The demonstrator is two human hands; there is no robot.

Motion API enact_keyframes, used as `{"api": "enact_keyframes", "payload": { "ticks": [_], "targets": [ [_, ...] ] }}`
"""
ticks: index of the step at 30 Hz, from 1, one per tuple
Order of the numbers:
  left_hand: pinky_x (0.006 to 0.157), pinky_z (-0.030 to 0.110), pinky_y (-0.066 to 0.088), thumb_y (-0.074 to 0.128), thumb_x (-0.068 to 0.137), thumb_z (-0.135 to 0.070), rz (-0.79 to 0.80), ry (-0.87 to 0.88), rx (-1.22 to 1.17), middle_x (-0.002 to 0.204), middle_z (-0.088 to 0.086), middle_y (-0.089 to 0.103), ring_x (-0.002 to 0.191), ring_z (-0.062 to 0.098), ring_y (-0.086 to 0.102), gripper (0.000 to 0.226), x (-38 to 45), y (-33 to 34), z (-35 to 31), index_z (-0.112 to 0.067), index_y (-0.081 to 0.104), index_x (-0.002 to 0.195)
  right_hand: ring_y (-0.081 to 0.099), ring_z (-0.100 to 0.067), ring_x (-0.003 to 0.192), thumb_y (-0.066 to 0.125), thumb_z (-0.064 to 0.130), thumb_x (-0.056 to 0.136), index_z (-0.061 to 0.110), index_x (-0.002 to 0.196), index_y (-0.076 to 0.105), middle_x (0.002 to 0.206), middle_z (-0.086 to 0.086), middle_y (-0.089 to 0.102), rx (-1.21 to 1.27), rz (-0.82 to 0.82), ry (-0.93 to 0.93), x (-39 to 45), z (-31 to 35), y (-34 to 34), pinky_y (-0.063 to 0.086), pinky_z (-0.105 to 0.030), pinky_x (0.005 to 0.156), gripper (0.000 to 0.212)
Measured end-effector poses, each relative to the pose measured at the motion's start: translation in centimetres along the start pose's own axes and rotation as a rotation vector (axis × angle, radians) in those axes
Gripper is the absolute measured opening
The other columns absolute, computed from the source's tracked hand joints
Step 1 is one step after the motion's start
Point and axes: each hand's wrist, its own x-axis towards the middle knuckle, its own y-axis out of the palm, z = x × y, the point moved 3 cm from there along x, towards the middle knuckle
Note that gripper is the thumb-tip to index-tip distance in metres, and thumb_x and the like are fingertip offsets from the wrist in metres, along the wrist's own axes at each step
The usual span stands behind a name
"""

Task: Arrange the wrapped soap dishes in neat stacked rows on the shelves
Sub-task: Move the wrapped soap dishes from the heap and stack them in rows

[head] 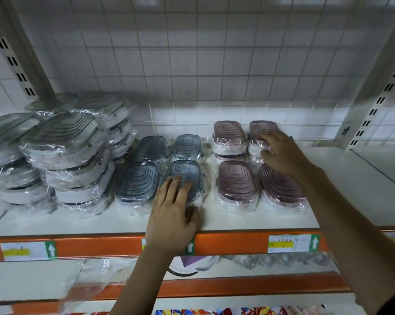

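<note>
Left hand (172, 214) flat on front blue dish (186, 178), right hand (283, 153) on rear pink stack (259, 137); both grips apart.

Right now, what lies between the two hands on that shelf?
In the head view, the front-left pink soap dish sits between left hand and right hand.

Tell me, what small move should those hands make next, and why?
Probably the left hand nudges the front blue dish straight, since it sits slightly askew beside its neighbour. The right hand already rests on the back pink stack.
</note>
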Motion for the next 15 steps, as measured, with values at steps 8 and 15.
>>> {"api": "enact_keyframes", "payload": {
  "ticks": [8, 15],
  "targets": [
    [0.104, 0.051, 0.034, 0.038, 0.082, -0.039, -0.064, 0.032, 0.076, 0.138, 0.019, 0.049, 0.129, 0.039, 0.041, 0.054, -0.5, -0.8, -0.3, -0.011, 0.057, 0.125, 0.047, -0.033, 0.123, 0.057, 0.026, 0.084, 0.005, 0.118, 0.062, 0.127, -0.014, 0.056, 0.224, -0.252, -0.181, -6.6, 10.7, 1.0, 0.038, -0.045, 0.105, 0.04],
    [0.094, 0.035, 0.036, 0.046, 0.083, -0.029, -0.239, 0.11, -0.015, 0.131, 0.01, 0.053, 0.118, 0.026, 0.045, 0.041, -4.8, -6.1, 2.6, -0.014, 0.057, 0.12, 0.052, -0.027, 0.118, 0.047, 0.032, 0.087, 0.007, 0.113, 0.062, 0.121, -0.009, 0.06, 0.321, -0.32, -0.191, -12.6, 20.7, 4.0, 0.041, -0.044, 0.102, 0.038]
  ]
}}
